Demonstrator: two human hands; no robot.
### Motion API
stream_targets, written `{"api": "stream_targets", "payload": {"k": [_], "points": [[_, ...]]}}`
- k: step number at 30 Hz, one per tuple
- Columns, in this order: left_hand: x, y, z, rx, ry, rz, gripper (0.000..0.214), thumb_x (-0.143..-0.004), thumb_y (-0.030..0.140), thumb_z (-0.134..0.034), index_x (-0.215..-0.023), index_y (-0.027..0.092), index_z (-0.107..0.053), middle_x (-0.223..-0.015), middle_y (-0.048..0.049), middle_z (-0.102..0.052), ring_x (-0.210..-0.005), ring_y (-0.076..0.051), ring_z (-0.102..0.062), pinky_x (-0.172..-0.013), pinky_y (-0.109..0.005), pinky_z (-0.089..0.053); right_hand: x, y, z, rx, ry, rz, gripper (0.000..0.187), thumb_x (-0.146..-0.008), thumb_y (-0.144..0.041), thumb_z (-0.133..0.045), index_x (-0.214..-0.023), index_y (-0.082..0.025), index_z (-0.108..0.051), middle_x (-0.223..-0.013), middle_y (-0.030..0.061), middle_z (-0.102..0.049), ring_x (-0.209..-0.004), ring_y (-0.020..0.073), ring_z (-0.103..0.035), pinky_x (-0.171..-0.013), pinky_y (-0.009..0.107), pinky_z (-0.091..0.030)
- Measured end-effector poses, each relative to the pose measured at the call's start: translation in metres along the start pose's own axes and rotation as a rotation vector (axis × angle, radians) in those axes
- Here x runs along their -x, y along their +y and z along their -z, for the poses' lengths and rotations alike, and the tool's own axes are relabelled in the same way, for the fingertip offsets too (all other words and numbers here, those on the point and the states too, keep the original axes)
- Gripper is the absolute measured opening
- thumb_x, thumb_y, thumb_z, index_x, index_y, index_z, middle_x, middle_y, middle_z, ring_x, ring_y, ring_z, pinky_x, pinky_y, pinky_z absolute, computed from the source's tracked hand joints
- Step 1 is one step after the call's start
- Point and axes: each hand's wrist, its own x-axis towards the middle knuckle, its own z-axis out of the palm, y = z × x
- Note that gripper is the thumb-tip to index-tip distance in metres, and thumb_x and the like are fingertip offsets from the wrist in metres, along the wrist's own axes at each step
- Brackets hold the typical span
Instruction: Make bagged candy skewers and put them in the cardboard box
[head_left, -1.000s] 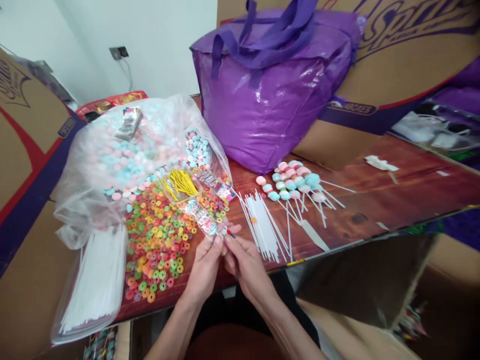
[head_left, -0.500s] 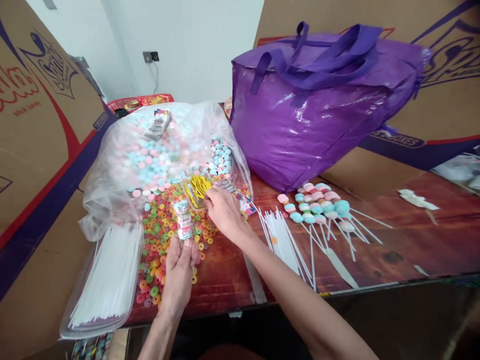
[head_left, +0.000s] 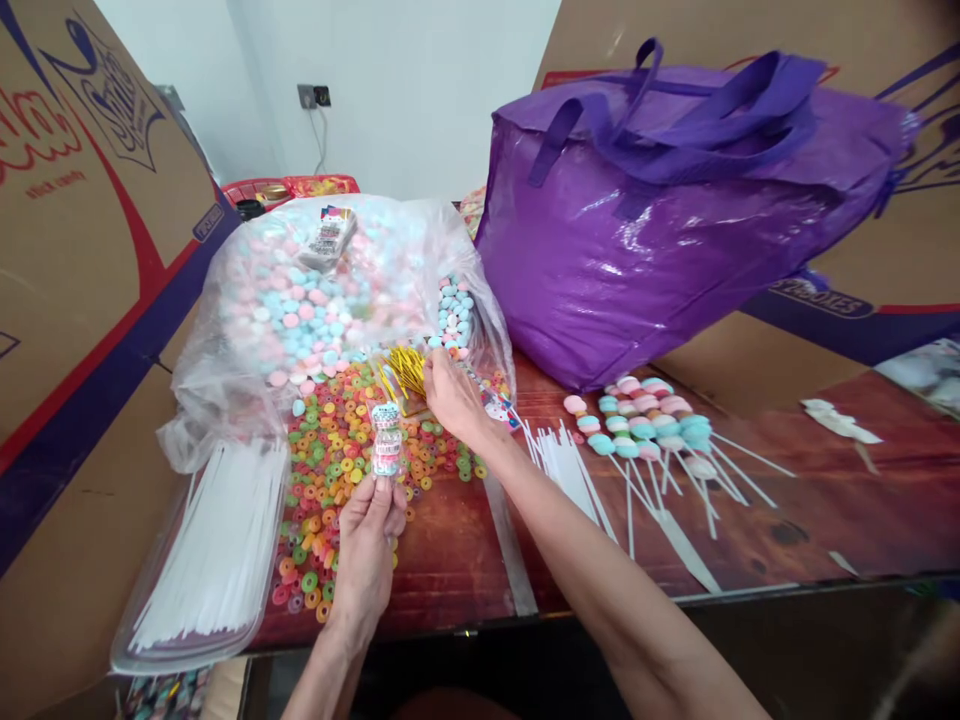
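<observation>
My left hand (head_left: 369,535) is closed around the lower end of a wrapped candy skewer (head_left: 387,440), which stands upright with pastel pieces inside a printed clear wrapper. Just beyond it, my right hand (head_left: 456,395) has its fingers pinched at the right side of a pile of yellow twist ties (head_left: 405,370); what the fingertips hold is hidden. Loose ring candies (head_left: 322,490) in many colours spread under and around my left hand. Printed wrappers (head_left: 491,400) lie partly behind my right hand.
A big clear bag of pastel marshmallows (head_left: 300,300) stands behind, with a wrapper stack (head_left: 330,235) on top. White sticks (head_left: 210,540) fill a tray at left. To the right are marshmallow skewers (head_left: 652,420), more sticks (head_left: 566,475) and a purple bag (head_left: 645,260). Cardboard boxes (head_left: 67,330) flank the table.
The camera view has shifted a little. My left hand still holds the wrapped skewer, now more upright, and my right hand stays by the yellow ties, slightly drawn to their right side.
</observation>
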Motion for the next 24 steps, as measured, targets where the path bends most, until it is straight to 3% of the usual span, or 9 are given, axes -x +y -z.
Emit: {"api": "stream_targets", "payload": {"k": [5,8,13,18,24], "points": [[-0.001,-0.001,0.0,-0.006,0.081,0.027,0.037,-0.067,0.042,-0.086,-0.077,0.014,-0.064,-0.065,0.0034,-0.052,-0.049,-0.002,-0.029,-0.046,-0.016,-0.024,0.0,0.002,-0.006,0.043,0.0,0.066,0.024,-0.097,-0.019,-0.042,-0.11,-0.017,-0.063,-0.11,0.013,-0.067,-0.103,0.0282,-0.062,-0.078,0.034,-0.045],[0.0,-0.001,-0.001,-0.025,0.09,0.017,0.039,-0.067,0.044,-0.085,-0.077,0.014,-0.062,-0.064,0.0042,-0.049,-0.05,-0.002,-0.029,-0.045,-0.016,-0.024,-0.002,-0.001,-0.007,0.07,-0.036,0.07,0.023,-0.092,-0.016,-0.047,-0.103,-0.015,-0.068,-0.109,0.0165,-0.067,-0.104,0.0318,-0.062,-0.078,0.037,-0.046],[0.002,0.0,-0.002,-0.034,0.079,-0.032,0.04,-0.07,0.043,-0.083,-0.074,0.017,-0.054,-0.063,0.0055,-0.048,-0.049,-0.003,-0.028,-0.045,-0.016,-0.023,-0.003,-0.003,-0.008,0.061,-0.05,0.061,0.035,-0.088,-0.003,-0.041,-0.112,-0.013,-0.063,-0.103,0.0176,-0.07,-0.093,0.0309,-0.068,-0.076,0.038,-0.047],[0.003,0.002,-0.001,0.003,0.029,-0.078,0.033,-0.076,0.04,-0.079,-0.084,0.02,-0.055,-0.063,0.0062,-0.049,-0.049,-0.003,-0.028,-0.047,-0.016,-0.024,-0.004,0.003,-0.01,0.021,0.006,0.048,0.032,-0.096,-0.012,-0.035,-0.119,-0.014,-0.056,-0.097,0.0153,-0.071,-0.087,0.0309,-0.068,-0.072,0.037,-0.046],[0.002,-0.001,0.001,0.064,0.037,-0.049,0.035,-0.073,0.038,-0.082,-0.084,0.02,-0.053,-0.063,0.0065,-0.049,-0.048,-0.003,-0.028,-0.046,-0.017,-0.024,-0.008,0.008,-0.01,-0.055,0.054,0.083,0.024,-0.092,-0.01,-0.041,-0.107,-0.016,-0.059,-0.095,0.0137,-0.069,-0.086,0.0275,-0.064,-0.073,0.034,-0.043]]}}
